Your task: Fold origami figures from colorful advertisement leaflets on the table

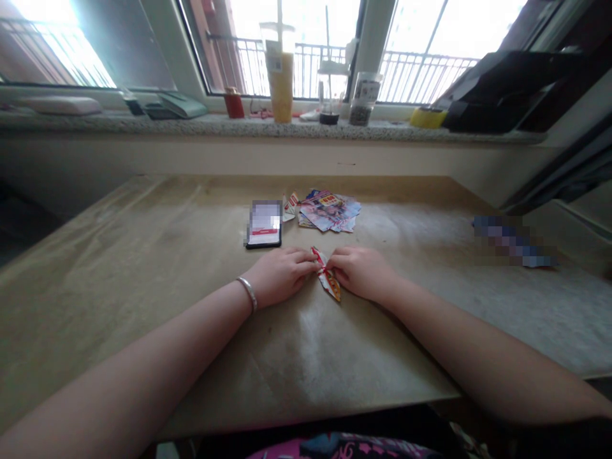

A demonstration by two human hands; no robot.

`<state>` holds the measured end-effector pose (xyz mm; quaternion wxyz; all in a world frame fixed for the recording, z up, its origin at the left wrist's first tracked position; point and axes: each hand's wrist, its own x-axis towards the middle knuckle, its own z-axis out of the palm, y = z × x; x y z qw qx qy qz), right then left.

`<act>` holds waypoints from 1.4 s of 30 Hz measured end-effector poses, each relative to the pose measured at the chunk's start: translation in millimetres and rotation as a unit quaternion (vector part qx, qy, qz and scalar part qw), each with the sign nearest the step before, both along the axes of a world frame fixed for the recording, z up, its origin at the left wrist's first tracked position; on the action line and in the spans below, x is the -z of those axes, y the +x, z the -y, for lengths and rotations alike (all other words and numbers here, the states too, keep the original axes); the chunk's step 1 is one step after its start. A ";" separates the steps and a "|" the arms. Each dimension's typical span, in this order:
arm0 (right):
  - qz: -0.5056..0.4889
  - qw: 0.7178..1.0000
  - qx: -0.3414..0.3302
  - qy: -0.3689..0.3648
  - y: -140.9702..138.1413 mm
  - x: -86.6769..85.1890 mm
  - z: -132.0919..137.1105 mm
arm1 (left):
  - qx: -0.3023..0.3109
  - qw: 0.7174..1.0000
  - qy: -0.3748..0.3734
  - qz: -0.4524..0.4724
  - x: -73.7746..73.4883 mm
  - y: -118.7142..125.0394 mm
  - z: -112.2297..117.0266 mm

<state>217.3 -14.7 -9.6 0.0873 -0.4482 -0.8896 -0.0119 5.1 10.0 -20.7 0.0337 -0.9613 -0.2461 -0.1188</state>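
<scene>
A folded piece of printed paper (329, 280), white, red and orange and pointed at both ends, stands out between my two hands over the table. My left hand (282, 274), with a silver bangle on its wrist, pinches the paper's left side near the middle. From the right, my right hand (356, 271) has its fingers closed on the other side. The fingertips cover the paper's centre. Just beyond lie another folded paper piece (289, 206) and a fanned pile of colourful printed paper sheets (331, 210). A phone (264, 223) with a lit, blurred screen lies left of them.
A blurred bluish object (514, 243) rests at the table's right. Along the windowsill (229, 127) stand a tall cup of yellow drink (281, 86), a red jar (234, 103), a cup with a straw (329, 95), a yellow tape roll (428, 117) and a black object (497, 95).
</scene>
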 end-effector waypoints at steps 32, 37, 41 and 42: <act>-0.177 0.979 -0.073 -0.068 24.7 12.8 -25.1 | 0.002 0.995 -0.102 -0.002 -3.9 -7.4 0.8; -0.152 0.983 -0.081 -0.060 23.3 7.3 -20.6 | 0.020 0.996 -0.092 -0.005 -1.6 -7.1 -1.5; -0.070 0.995 -0.065 -0.028 15.9 0.2 -12.7 | 0.019 0.998 -0.067 0.007 0.4 -5.4 -1.7; -0.046 0.997 -0.063 -0.024 13.7 -1.6 -11.1 | 0.017 0.998 -0.065 0.009 0.9 -5.1 -1.5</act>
